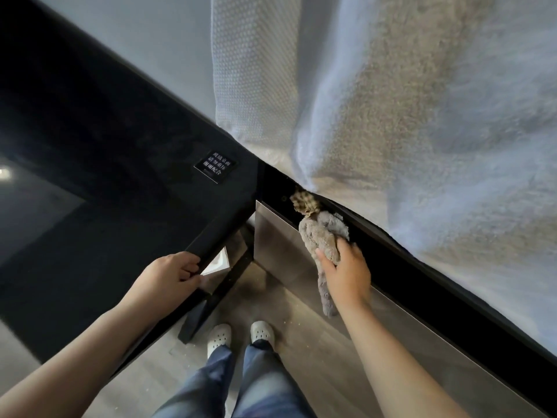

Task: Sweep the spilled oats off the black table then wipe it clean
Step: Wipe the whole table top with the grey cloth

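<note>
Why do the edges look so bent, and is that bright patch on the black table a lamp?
Head view: the wide-angle lens bows straight lines such as the ledge edge; the bright patch on the glossy black table is a reflection, source unseen; the bedding looks softly smeared, while the grey cloth stays fairly sharp.

Glossy black table (90, 182), fluffy cloth (322, 236)

Black table (90, 131), grey cloth (322, 236), white shoes (219, 337)

black table (90, 176), small sign (214, 167), Chinese characters
</note>
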`<action>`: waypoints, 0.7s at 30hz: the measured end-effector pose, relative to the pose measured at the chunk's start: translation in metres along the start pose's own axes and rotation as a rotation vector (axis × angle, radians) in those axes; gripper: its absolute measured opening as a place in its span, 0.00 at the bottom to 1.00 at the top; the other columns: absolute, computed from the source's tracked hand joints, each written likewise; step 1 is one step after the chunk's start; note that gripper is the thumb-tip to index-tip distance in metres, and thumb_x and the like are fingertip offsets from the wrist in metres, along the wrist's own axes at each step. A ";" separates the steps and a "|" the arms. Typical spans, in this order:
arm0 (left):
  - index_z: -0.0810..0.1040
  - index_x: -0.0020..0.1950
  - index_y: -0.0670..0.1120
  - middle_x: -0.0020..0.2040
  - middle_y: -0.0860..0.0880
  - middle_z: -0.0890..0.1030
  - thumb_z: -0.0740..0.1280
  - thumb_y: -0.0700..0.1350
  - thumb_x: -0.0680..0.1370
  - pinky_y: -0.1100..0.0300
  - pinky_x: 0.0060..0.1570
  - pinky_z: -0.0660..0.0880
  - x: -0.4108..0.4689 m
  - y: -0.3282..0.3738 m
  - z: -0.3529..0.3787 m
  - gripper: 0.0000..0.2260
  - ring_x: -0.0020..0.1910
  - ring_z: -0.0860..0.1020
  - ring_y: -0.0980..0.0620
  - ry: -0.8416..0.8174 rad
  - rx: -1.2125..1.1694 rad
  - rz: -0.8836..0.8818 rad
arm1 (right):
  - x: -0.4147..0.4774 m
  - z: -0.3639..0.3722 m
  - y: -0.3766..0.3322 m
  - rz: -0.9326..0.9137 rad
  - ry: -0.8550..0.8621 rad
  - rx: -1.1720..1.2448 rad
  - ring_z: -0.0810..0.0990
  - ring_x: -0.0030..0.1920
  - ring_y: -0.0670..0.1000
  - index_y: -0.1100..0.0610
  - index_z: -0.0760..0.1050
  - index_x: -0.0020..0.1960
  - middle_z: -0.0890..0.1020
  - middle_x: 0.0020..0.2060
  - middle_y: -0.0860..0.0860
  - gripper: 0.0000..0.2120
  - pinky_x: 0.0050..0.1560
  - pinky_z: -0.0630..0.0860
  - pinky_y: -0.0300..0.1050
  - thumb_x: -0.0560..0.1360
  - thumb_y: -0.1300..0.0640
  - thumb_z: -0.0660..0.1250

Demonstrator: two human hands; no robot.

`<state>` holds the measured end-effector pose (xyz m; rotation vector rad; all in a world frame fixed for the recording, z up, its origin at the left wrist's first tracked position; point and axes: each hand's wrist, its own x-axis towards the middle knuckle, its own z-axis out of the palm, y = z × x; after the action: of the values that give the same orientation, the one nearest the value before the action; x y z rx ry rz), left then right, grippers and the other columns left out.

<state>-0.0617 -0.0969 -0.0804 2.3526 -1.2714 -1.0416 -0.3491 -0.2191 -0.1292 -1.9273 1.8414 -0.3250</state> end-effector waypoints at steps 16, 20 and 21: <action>0.77 0.63 0.46 0.54 0.50 0.82 0.71 0.44 0.74 0.62 0.50 0.73 -0.005 -0.092 -0.047 0.18 0.50 0.81 0.53 0.125 -0.023 -0.176 | -0.028 0.049 -0.120 -0.226 -0.221 0.292 0.77 0.57 0.49 0.50 0.76 0.59 0.78 0.56 0.47 0.18 0.55 0.73 0.43 0.74 0.42 0.66; 0.76 0.64 0.47 0.56 0.50 0.80 0.70 0.47 0.74 0.57 0.54 0.74 0.019 -0.127 -0.068 0.18 0.54 0.79 0.51 0.078 0.072 -0.100 | -0.024 0.074 -0.150 -0.175 -0.188 0.269 0.78 0.53 0.47 0.48 0.76 0.56 0.79 0.52 0.45 0.15 0.53 0.76 0.47 0.73 0.42 0.66; 0.75 0.65 0.46 0.57 0.50 0.78 0.69 0.48 0.75 0.57 0.54 0.74 0.025 -0.135 -0.072 0.19 0.55 0.78 0.50 0.063 0.115 -0.072 | -0.025 0.081 -0.155 -0.154 -0.170 0.257 0.78 0.52 0.47 0.48 0.76 0.56 0.79 0.51 0.45 0.15 0.52 0.76 0.47 0.74 0.42 0.66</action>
<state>0.0815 -0.0464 -0.1136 2.5135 -1.2636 -0.9304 -0.1769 -0.1807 -0.1234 -1.8589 1.4701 -0.4125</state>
